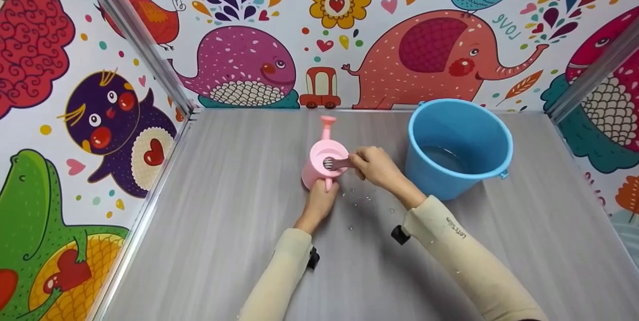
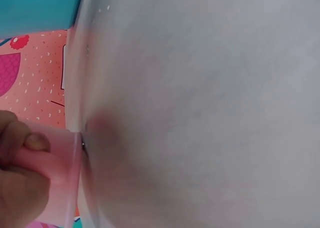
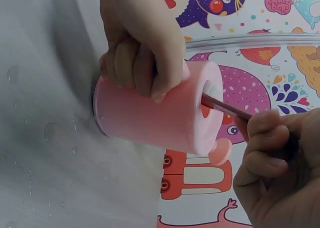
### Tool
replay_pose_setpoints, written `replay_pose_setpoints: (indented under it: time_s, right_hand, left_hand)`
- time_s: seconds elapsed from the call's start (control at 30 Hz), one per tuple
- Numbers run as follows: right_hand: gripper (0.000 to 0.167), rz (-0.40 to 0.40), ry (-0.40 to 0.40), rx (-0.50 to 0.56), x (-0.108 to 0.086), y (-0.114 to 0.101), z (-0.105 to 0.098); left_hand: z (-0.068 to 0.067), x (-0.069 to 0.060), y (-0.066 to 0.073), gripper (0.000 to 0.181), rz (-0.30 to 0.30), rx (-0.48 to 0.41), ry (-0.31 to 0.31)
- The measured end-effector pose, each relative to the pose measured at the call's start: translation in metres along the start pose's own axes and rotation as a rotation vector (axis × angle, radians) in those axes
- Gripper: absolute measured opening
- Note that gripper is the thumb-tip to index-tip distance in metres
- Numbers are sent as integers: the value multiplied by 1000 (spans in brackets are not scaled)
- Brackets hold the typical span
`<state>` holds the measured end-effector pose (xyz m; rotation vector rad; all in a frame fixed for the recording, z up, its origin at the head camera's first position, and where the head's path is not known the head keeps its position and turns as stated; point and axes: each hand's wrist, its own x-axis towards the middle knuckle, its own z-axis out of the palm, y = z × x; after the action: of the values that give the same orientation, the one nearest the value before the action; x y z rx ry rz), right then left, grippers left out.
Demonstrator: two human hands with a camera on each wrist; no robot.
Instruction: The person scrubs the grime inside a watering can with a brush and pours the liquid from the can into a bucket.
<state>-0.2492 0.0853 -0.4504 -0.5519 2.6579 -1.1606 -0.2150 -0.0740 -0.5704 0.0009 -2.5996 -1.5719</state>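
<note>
A pink toy watering can (image 1: 315, 168) stands upright on the table in the head view, its spout pointing away from me. My left hand (image 1: 321, 199) grips its handle, which shows between the fingers in the left wrist view. With curled fingers, my right hand (image 1: 375, 165) holds a slim brush (image 1: 341, 163) by its brownish-pink handle. The brush reaches into the can's top opening, where white bristles show in the head view. In the right wrist view, the can's wall hides most of the brush's far end.
A blue bucket (image 1: 433, 161) with a little clear water at its bottom stands right of the can. Water drops dot the grey table (image 1: 224, 201) near my hands. Printed cartoon panels (image 1: 239, 61) wall the back and sides.
</note>
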Motion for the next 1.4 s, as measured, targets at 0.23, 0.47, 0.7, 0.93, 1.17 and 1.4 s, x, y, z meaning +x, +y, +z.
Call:
replay_pose_setpoints:
  time_s: [0.23, 0.47, 0.7, 0.93, 1.17, 1.4]
  right_hand:
    - [23, 54, -10, 54, -3, -9, -2]
    - [23, 76, 35, 3, -4, -16, -7]
    - [23, 84, 39, -25, 6, -22, -14]
    - [23, 98, 15, -88, 12, -37, -27]
    - [22, 112, 9, -139, 4, -42, -39]
    - [20, 118, 42, -127, -3, -45, -50]
  left_hand:
    - [1, -1, 1, 38, -3, 1, -32]
    - [1, -1, 2, 38, 6, 56, -60]
    - [0, 1, 1, 38, 12, 46, -67]
    - [-2, 2, -2, 36, 45, 22, -48]
    - [0, 3, -1, 38, 73, 58, -39]
    - [0, 2, 1, 38, 62, 68, -54]
